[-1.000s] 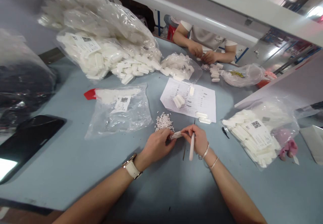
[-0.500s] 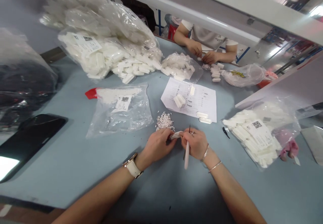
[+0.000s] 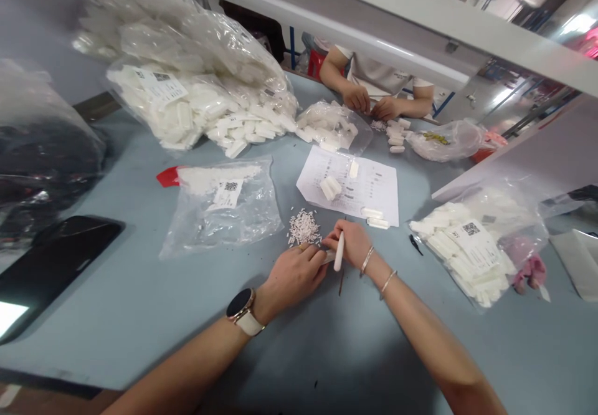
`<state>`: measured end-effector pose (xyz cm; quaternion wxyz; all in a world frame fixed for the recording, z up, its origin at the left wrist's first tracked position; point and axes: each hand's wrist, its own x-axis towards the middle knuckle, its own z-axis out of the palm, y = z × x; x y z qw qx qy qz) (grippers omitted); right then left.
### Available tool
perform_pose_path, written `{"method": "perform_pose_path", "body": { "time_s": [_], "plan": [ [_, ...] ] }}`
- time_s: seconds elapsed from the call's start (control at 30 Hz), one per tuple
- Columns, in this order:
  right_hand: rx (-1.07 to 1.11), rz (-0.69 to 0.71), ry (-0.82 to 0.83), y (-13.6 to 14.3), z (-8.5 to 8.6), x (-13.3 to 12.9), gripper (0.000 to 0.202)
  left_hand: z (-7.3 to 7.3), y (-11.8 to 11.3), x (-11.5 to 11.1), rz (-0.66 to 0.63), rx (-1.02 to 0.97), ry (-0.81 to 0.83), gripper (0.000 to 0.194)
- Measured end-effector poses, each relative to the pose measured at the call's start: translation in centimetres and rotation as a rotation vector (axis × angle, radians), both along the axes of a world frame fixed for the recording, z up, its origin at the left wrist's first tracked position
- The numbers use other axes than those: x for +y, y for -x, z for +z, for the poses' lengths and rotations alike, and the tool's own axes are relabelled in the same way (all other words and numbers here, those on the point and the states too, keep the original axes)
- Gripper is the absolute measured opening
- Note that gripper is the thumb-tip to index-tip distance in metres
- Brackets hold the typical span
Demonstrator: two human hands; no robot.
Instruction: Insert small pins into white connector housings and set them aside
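Note:
My left hand (image 3: pixel 296 270), with a watch at its wrist, is closed around a small white piece (image 3: pixel 329 257) that shows between both hands. My right hand (image 3: pixel 349 240) is closed too, with a white-handled tool (image 3: pixel 339 252) in its fingers; a thin dark tip sticks out near the thumb side. Its fingertips are close to the white piece, partly hidden. Just beyond my left hand lies a heap of tiny white pieces (image 3: pixel 303 227). A printed sheet (image 3: pixel 313 178) carries several white blocks (image 3: pixel 331 187).
Bags of white parts lie at the back left (image 3: pixel 187 109) and right (image 3: pixel 476 247). A flat plastic bag (image 3: pixel 224 209) and a black phone-like object (image 3: pixel 60 253) are on the left. Across the table a person's hands (image 3: pixel 369 102) work beside more white pieces.
My left hand has rolled over, its back now upward over the white piece. My right hand has shifted slightly left and up, and the tool's white handle has swung upward.

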<state>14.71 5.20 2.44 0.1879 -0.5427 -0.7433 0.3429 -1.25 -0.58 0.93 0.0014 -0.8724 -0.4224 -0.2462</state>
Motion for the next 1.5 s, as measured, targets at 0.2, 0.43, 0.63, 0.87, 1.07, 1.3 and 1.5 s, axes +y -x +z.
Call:
{"method": "perform_pose_path", "body": {
  "time_s": [0.2,0.43,0.63,0.87,1.07,1.3,1.5],
  "plan": [
    [-0.193,0.031,-0.012,1.5,0.6,0.9,0.025,0.1,-0.1,0.1,-0.012,-0.001,0.040,0.009],
    [-0.068,-0.037,-0.046,-0.6,-0.3,1.1,0.024,-0.1,0.0,0.2,0.031,0.019,0.088,0.017],
    [0.166,-0.112,-0.025,-3.0,-1.4,0.7,0.030,0.0,0.1,0.2,0.046,0.015,0.112,0.016],
    [0.115,-0.047,0.017,-1.6,-0.4,0.5,0.033,-0.2,0.1,0.1,0.036,0.027,0.105,0.016],
    [-0.072,0.072,-0.081,-0.9,-0.7,1.1,0.030,0.0,0.1,0.2,0.042,0.016,0.108,0.015],
    [0.480,-0.116,0.079,-2.4,-0.9,-0.6,0.036,-0.1,0.1,0.3,0.053,-0.041,0.127,0.013],
    [0.533,-0.115,0.096,-2.6,-1.4,-2.4,0.041,-0.4,0.1,0.4,0.090,-0.104,0.169,0.013]
  ]
}}
